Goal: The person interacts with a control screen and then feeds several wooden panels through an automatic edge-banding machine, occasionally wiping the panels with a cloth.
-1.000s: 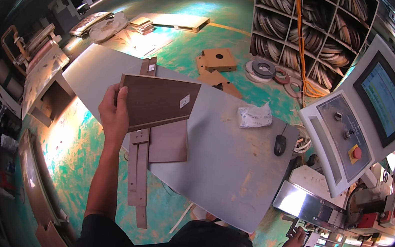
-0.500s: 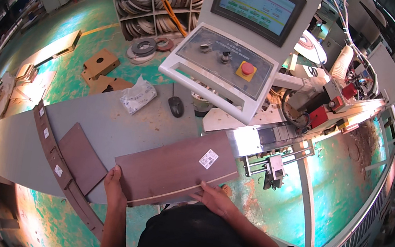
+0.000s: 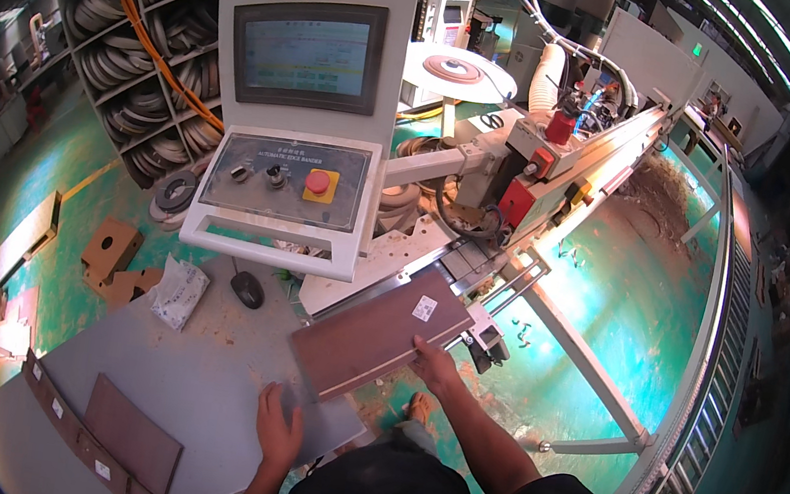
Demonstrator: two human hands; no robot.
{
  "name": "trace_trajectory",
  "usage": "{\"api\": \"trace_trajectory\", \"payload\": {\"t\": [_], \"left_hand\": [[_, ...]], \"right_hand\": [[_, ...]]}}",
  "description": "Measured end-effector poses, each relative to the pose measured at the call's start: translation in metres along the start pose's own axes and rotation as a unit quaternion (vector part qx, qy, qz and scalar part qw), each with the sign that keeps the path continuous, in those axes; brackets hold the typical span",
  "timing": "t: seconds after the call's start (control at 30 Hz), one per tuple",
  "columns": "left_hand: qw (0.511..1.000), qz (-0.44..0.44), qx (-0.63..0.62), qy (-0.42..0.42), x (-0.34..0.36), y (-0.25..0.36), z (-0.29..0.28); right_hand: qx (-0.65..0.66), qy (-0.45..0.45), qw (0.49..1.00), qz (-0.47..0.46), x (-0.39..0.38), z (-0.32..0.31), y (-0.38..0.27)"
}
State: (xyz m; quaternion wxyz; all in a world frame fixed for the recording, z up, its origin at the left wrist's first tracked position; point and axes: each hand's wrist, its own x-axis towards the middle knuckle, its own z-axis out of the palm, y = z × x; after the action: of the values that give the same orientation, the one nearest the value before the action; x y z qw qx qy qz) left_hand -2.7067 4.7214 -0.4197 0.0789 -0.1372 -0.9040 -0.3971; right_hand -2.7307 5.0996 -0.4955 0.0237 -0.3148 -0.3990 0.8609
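A brown rectangular board (image 3: 367,339) with a white label near its far end lies slanting from the grey table (image 3: 243,357) onto the machine's metal infeed bed (image 3: 458,264). A pale strip runs along its near long edge. My right hand (image 3: 436,365) grips that edge close to the label, thumb on top and the other fingers mostly hidden. Off the board's near-left corner, my left hand (image 3: 279,427) hovers over the table, fingers apart, with nothing in it.
A smaller brown board (image 3: 132,432) and a long curved brown strip (image 3: 72,424) lie on the left. Behind stand a control panel (image 3: 289,177) and a rack of edging coils (image 3: 158,32). A mouse (image 3: 247,288) and white packet (image 3: 179,292) sit on the table. Rollers (image 3: 713,393) run along the right.
My left hand has let go of the board's near-left end. The board has moved further onto the machine bed, my right hand still on it. The view has turned to the right.
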Motion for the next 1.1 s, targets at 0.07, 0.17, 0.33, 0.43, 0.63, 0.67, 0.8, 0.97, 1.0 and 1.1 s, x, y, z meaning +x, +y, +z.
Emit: {"api": "trace_trajectory", "payload": {"t": [0.07,0.17,0.33,0.43,0.63,0.67,0.8,0.97,1.0,1.1], "left_hand": [[0.999,0.005,0.028,-0.015,-0.013,-0.008,0.004],[0.998,-0.026,0.039,-0.032,-0.026,-0.010,0.013],[0.998,-0.028,0.055,-0.006,-0.039,-0.003,0.021],[0.997,-0.040,0.059,0.001,-0.039,0.001,0.030],[0.995,-0.042,0.080,0.032,-0.026,0.002,0.049],[0.996,-0.034,0.078,0.031,-0.022,0.000,0.053],[0.995,-0.050,0.068,0.049,-0.005,0.013,0.064],[0.986,-0.056,0.158,0.014,-0.012,-0.024,0.065],[0.987,-0.063,0.147,0.011,-0.015,-0.036,0.068],[0.988,-0.136,0.023,0.071,-0.024,-0.055,0.075]], "right_hand": [[0.023,0.039,0.999,-0.019,0.015,0.002,-0.007],[0.044,0.069,0.996,-0.044,0.019,-0.001,0.009],[-0.078,0.070,0.994,0.018,-0.012,0.031,0.028],[-0.118,0.039,0.992,-0.020,0.006,0.031,0.033],[-0.133,0.026,0.990,-0.044,0.003,0.035,0.024],[-0.131,0.030,0.990,-0.051,0.002,0.032,0.024],[-0.131,0.033,0.991,-0.023,0.016,0.016,0.026],[-0.095,0.019,0.995,-0.016,0.021,0.013,0.006],[-0.097,0.026,0.995,-0.023,0.022,0.012,0.004],[-0.118,0.042,0.992,-0.025,0.027,0.006,-0.005]]}}
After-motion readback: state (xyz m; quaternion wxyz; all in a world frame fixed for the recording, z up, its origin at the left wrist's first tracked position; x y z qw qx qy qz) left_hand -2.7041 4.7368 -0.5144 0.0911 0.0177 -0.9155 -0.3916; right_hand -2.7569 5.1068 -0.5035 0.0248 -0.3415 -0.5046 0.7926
